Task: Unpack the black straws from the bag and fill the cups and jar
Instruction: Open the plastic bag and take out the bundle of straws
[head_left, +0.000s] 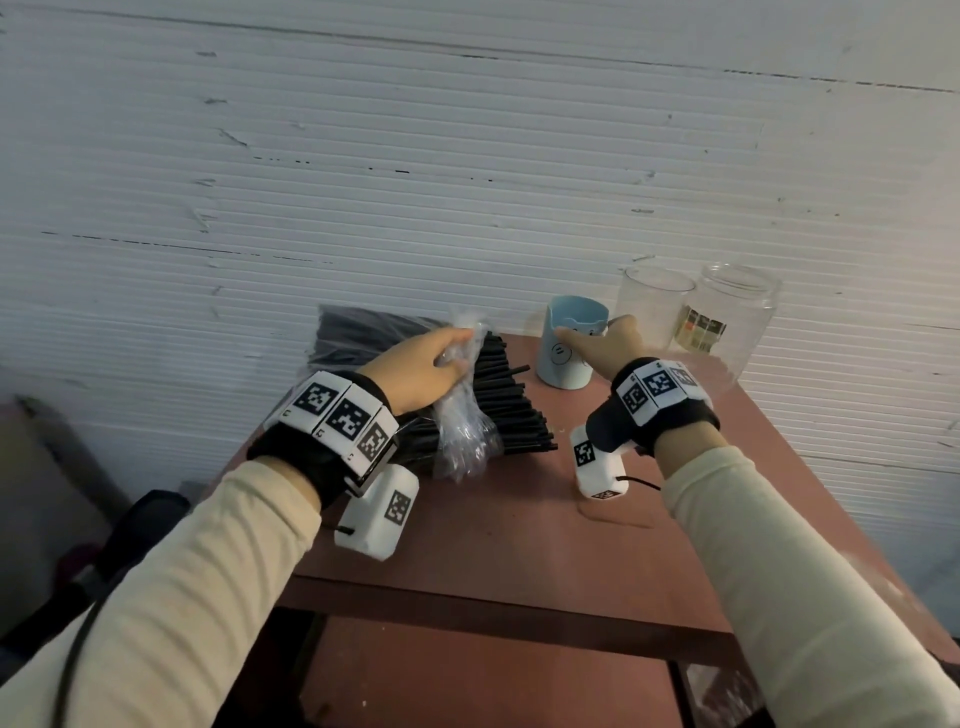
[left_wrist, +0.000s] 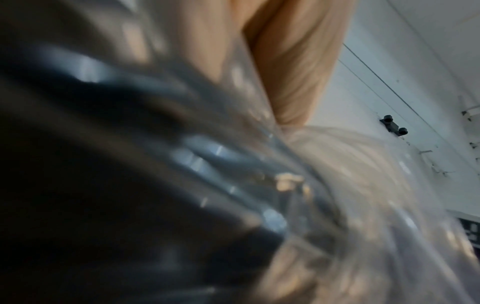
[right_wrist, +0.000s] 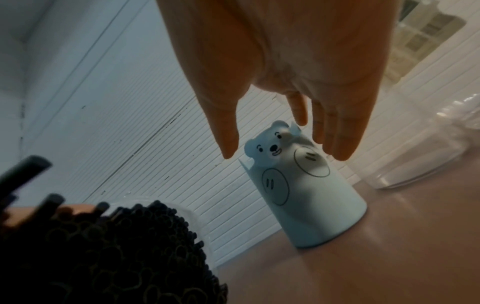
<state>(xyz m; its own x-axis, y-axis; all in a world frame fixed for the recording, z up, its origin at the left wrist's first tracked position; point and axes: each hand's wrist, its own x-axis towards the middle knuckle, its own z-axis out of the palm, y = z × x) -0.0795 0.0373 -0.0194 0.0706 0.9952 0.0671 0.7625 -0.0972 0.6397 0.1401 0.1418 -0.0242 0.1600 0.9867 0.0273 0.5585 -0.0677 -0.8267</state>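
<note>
A big bundle of black straws (head_left: 498, 400) lies on the reddish table (head_left: 519, 530), its far half still in a clear plastic bag (head_left: 462, 415). My left hand (head_left: 421, 369) grips the bunched plastic at the bag's open end. The left wrist view shows only blurred plastic (left_wrist: 259, 185) and a finger (left_wrist: 293, 61). My right hand (head_left: 597, 348) hovers open, fingers straight, just in front of the light blue bear cup (head_left: 569, 338), not touching it (right_wrist: 298, 185). A clear plastic cup (head_left: 654, 306) and a glass jar (head_left: 727, 317) stand to the right of it, both empty.
The table stands against a white ribbed wall (head_left: 467, 182). Its front edge (head_left: 493, 603) is close to me, and the right edge runs past the jar. Straw ends (right_wrist: 116, 246) face the right wrist camera at the lower left.
</note>
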